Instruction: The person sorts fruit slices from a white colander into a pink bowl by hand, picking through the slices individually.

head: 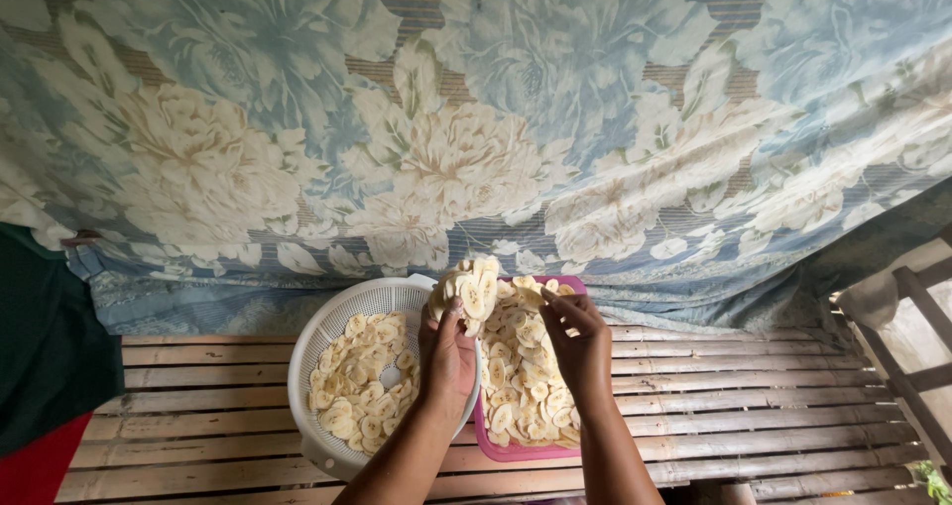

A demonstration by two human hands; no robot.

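Note:
My left hand (448, 354) is raised over the gap between two containers and grips a fanned stack of pale banana slices (469, 289). My right hand (578, 341) hovers beside it with fingers curled; its fingertips sit just right of the stack, and I cannot tell whether they touch it. Under the right hand lies a pink tray (516, 452) heaped with banana slices. To the left stands a white round perforated basket (327, 336), partly filled with more slices.
Both containers rest on a slatted bamboo bench (754, 396). A blue and cream flowered cloth (476, 118) hangs right behind it. A dark green and red cloth (40, 366) lies at the left, a wooden frame (917, 366) at the right.

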